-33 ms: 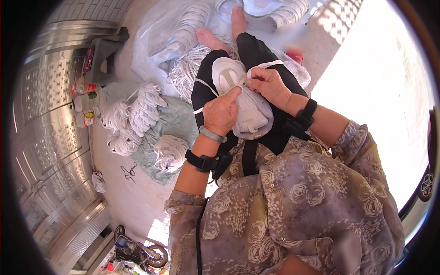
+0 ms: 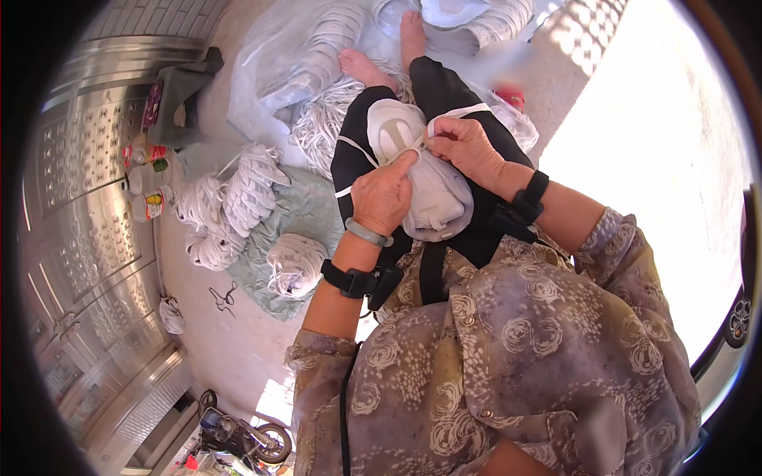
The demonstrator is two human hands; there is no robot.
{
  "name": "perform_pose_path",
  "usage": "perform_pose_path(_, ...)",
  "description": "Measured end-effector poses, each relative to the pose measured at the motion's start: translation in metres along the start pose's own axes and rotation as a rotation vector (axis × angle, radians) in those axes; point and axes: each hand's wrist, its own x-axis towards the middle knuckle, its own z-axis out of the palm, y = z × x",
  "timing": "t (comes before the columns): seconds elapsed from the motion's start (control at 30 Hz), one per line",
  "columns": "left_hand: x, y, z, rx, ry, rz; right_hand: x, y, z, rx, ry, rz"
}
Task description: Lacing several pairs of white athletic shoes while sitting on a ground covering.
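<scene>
A white shoe upper [image 2: 439, 202] with a mesh panel lies across my lap. My left hand [image 2: 382, 193] is closed on its left edge, the thumb pressed near the middle opening. With fingertips pinched together at that opening, my right hand [image 2: 470, 155] holds a white shoelace [image 2: 481, 107], part of which runs over my right thigh. Another stretch of white lace [image 2: 354, 144] crosses my left thigh. The exact spot where the lace meets the upper is covered by my fingers.
Bundled white shoe uppers [image 2: 252, 190] and a round white bundle [image 2: 296, 264] lie left on a greenish sheet [image 2: 274, 210]. Loose laces [image 2: 317, 127] pile by my feet, beside plastic-wrapped stacks [image 2: 317, 55]. Scissors [image 2: 223, 297] rest on the floor; bottles [image 2: 149, 176] stand by the metal door.
</scene>
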Motion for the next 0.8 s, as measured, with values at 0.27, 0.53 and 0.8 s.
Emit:
perform_pose_path(0.27, 0.000, 0.000, 0.001, -0.028, 0.031, 0.010, 0.002, 0.002, 0.000, -0.102, 0.008, -0.056)
perform_pose_path(0.53, 0.000, -0.002, 0.002, -0.027, 0.008, 0.002, 0.002, -0.001, 0.004, -0.261, 0.069, -0.257)
perform_pose_path(0.8, -0.011, -0.014, -0.010, -0.290, 0.090, -0.164, 0.006, 0.004, 0.006, -0.632, 0.022, -0.467)
